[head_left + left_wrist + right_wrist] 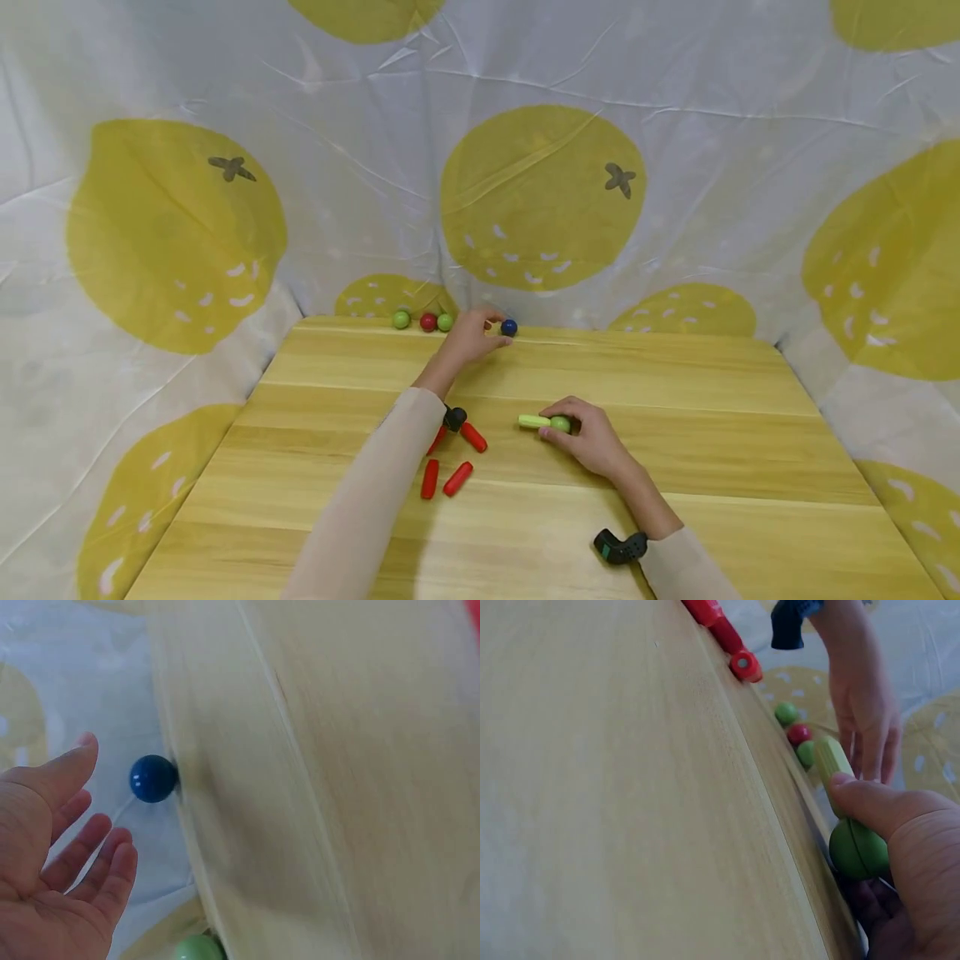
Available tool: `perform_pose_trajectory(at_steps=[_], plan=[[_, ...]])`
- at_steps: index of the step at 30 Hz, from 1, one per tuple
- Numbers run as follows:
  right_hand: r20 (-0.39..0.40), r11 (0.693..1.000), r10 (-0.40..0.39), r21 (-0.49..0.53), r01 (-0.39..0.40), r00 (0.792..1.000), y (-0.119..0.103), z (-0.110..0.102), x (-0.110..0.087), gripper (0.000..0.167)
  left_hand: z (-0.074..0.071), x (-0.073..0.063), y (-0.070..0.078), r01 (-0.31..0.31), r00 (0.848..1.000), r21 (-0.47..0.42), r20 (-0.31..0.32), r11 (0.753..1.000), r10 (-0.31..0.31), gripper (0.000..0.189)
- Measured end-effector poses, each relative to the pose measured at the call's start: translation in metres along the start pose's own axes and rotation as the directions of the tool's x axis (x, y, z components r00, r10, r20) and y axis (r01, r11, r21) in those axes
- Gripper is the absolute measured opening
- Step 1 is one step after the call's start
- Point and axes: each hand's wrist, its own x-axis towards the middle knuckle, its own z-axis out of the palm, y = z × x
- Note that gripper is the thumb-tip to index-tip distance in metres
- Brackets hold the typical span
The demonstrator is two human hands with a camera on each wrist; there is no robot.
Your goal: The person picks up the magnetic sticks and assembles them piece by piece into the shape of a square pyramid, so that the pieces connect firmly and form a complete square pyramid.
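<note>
At the back edge of the table, my left hand [472,335] reaches toward a dark blue ball [509,327]. Its thumb and fingers are spread, and the left wrist view shows a gap between them and the ball [153,778]. Lower and to the right, my right hand [594,440] pinches a green ball [560,425] joined end-on to a pale yellow-green ribbed stick [533,421]. The stick points left, close over the wood. In the right wrist view the thumb lies where the stick [831,769] meets the green ball [857,847].
Two light green balls [401,319] and a red ball [428,322] line the back edge, left of my left hand. Several red sticks [458,478] lie on the wooden table [675,392] beside my left forearm. A lemon-print cloth [360,192] hangs behind.
</note>
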Motion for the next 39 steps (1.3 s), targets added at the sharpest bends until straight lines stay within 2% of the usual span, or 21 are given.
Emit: perform_pose_trajectory(at_steps=[6,13,23,28,33,39], plan=[[-0.008,1.000,-0.001,-0.020,0.001,1.000,0.002,0.000,0.000,0.022,0.012,0.020,-0.009,-0.021,1.000,0.041,0.022,0.999,0.020,0.043],[-0.001,1.000,0.003,-0.019,-0.003,1.000,0.002,-0.001,0.002,0.020,0.020,0.026,-0.011,-0.092,0.994,0.116,0.073,0.989,0.084,0.043],[-0.016,1.000,0.001,0.005,-0.001,1.000,0.003,0.000,0.001,0.020,0.029,0.027,-0.013,-0.003,1.000,0.169,0.025,0.986,-0.001,0.031],[-0.014,1.000,0.003,0.017,-0.003,1.000,0.002,0.002,0.000,0.021,0.026,0.017,-0.011,0.001,1.000,0.148,0.017,0.989,-0.003,0.035],[-0.040,1.000,0.004,0.025,-0.003,0.999,0.002,0.002,0.000,0.023,0.015,0.003,-0.004,0.000,0.999,0.016,0.032,1.000,0.000,0.039],[-0.060,1.000,-0.006,0.024,0.007,0.998,0.004,0.001,0.001,0.021,0.000,-0.025,0.004,-0.019,0.998,-0.136,0.056,0.991,0.027,0.040]])
